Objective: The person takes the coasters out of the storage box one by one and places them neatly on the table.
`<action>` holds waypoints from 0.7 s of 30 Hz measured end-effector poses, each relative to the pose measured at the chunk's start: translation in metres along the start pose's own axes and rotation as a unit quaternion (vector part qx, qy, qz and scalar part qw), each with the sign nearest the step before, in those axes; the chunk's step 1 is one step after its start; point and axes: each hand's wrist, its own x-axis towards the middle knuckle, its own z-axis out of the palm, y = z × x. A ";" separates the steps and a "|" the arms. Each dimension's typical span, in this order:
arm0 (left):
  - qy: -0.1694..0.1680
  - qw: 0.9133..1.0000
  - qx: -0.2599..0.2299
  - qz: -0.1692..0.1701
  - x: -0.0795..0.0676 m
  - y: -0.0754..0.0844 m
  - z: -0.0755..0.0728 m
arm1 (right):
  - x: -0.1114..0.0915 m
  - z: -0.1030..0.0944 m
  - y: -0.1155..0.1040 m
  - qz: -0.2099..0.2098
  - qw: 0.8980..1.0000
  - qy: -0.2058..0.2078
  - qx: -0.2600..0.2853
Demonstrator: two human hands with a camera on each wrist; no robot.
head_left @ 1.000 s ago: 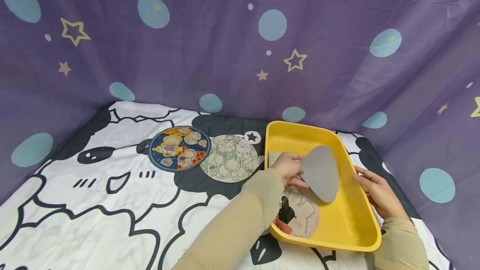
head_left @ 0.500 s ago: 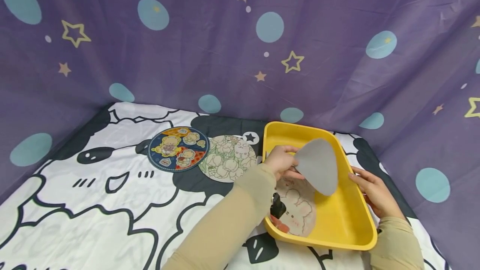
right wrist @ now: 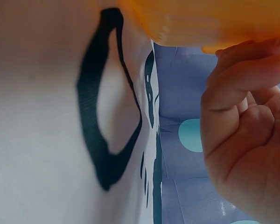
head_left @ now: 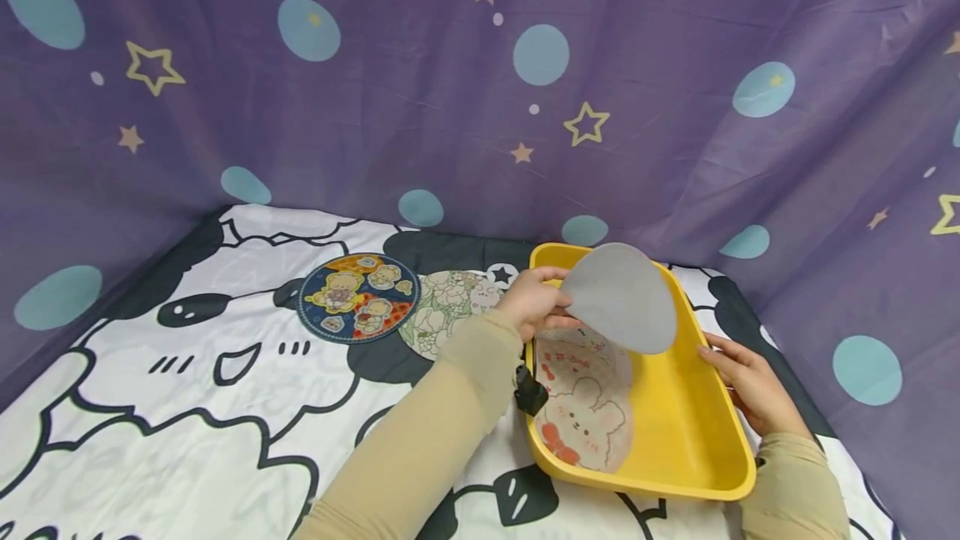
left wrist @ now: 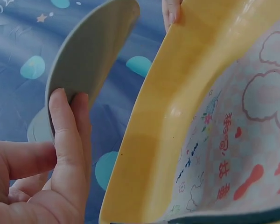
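Observation:
My left hand [head_left: 535, 301] pinches the left edge of a round, flexible mat, its plain grey back [head_left: 622, 298] turned up, above the yellow plastic tub [head_left: 686, 432]. In the left wrist view, thumb and fingers [left wrist: 63, 126] squeeze the rim of this bent mat [left wrist: 91, 56]. Beneath it in the tub lie pale mats; a bunny with a red bow shows on the front mat [head_left: 588, 423]. My right hand [head_left: 757, 382] holds the tub's right rim from outside. Curled fingers touch the yellow tub [right wrist: 200, 23] in the right wrist view.
Left of the tub, a blue round mat with pizza-like pictures [head_left: 358, 298] partly overlaps a pale floral one [head_left: 435, 319]. A black-and-white cartoon cloth [head_left: 187, 440] covers the table. Behind hangs a purple curtain [head_left: 420, 90] with stars and dots.
The left hand has moved back and left, raising the grey-backed mat toward the tub's far rim. More of the bunny mat is uncovered. The right hand stays at the rim.

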 end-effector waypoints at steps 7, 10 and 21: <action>-0.007 1.000 -0.008 0.000 -0.002 0.003 -0.008 | 0.000 0.000 0.000 0.008 1.000 -0.001 0.006; -0.008 1.000 -0.016 0.002 -0.005 0.005 -0.013 | 0.000 0.000 0.000 0.005 1.000 -0.002 0.011; -0.006 0.999 -0.047 0.023 -0.018 0.012 -0.039 | 0.000 0.000 0.000 0.013 1.000 -0.001 -0.003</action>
